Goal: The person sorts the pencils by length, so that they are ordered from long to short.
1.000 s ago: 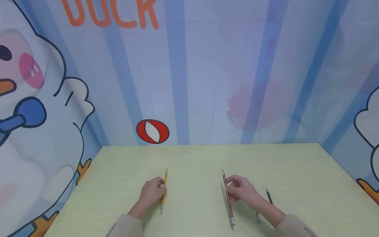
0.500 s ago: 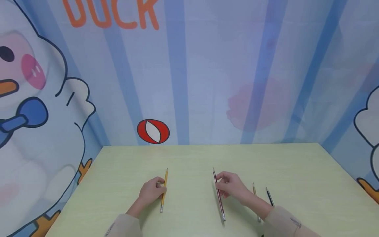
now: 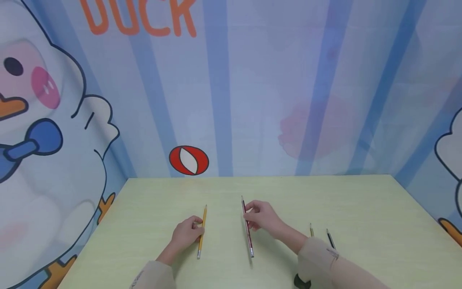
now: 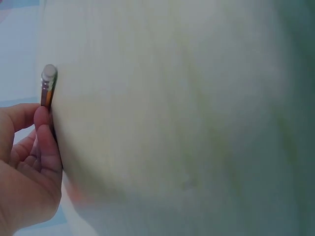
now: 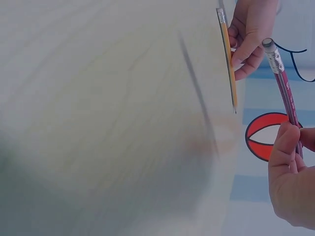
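Observation:
My left hand (image 3: 185, 233) pinches a yellow pencil (image 3: 201, 243) at the left middle of the table; its tip points away from me. The pencil's eraser end (image 4: 47, 81) sticks up past the fingers in the left wrist view. Between thumb and fingertips, my right hand (image 3: 264, 217) holds a dark red striped pencil (image 3: 250, 241), to the right of the yellow one and apart from it. A shadow below shows it raised off the table. The right wrist view shows its silver ferrule and eraser (image 5: 273, 55) clearly.
Two more pencils, one yellowish (image 3: 312, 229) and one black (image 3: 330, 239), lie at right, partly covered by my right sleeve (image 3: 319, 259). A pale yellow-green table (image 3: 162, 192) ends at a blue striped cloth backdrop (image 3: 252, 100) with cartoon ducks.
My right hand has carried the dark red pencil leftward and slightly away from me, nearer the yellow pencil. The left hand stays about where it was. My right sleeve now covers more of the two lying pencils.

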### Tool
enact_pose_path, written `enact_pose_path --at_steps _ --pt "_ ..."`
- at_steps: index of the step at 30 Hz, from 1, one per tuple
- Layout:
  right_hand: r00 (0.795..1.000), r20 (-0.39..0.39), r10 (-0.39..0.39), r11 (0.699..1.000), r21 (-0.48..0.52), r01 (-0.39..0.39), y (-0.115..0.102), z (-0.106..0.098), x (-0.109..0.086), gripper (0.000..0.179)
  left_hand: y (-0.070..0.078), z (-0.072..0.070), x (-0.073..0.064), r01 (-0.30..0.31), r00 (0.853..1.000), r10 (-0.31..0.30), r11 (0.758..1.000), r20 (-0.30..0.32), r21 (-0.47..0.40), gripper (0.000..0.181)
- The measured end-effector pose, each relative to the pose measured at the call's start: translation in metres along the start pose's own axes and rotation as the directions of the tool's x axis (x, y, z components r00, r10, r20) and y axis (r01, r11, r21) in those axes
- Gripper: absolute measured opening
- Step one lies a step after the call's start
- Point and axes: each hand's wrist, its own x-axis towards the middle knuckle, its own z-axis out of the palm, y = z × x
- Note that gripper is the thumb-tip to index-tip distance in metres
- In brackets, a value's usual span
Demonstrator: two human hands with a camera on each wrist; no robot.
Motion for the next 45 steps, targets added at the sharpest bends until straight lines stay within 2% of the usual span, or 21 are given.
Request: enact_pose_path --at_steps 9,19,24,36,41,45 --pt "1.0 -0.028 0.008 1.0 0.021 -0.007 -0.005 0.027 0.021 0.024 0.0 0.002 0.0 0.007 1.0 -0.007 1.0 -0.005 0.001 0.029" --pt "0.996 -0.086 -0.019 0.989 -0.145 0.006 0.002 0.057 0.046 0.022 0.002 0.001 -0.002 0.001 1.0 -0.001 1.0 -0.006 0.016 0.029" --pt "0.995 -0.104 0.0 0.979 -0.202 -0.021 0.004 0.067 0.052 0.019 0.004 0.002 -0.001 0.018 1.0 -0.018 1.0 0.003 0.008 0.03" --pt "0.994 -0.103 0.034 0.922 -0.381 -0.071 0.009 0.085 0.057 0.013 0.003 0.001 -0.001 0.017 1.0 -0.017 0.999 -0.001 0.043 0.029" --pt "0.994 -0.107 0.016 0.898 -0.436 -0.061 0.009 0.088 0.058 0.01 0.004 0.0 -0.001 0.02 1.0 -0.02 0.999 -0.009 0.05 0.028" --pt "0.994 -0.108 0.004 0.881 -0.47 -0.054 0.008 0.09 0.06 0.015 0.004 -0.001 -0.002 0.018 1.0 -0.018 0.999 -0.015 0.047 0.028"
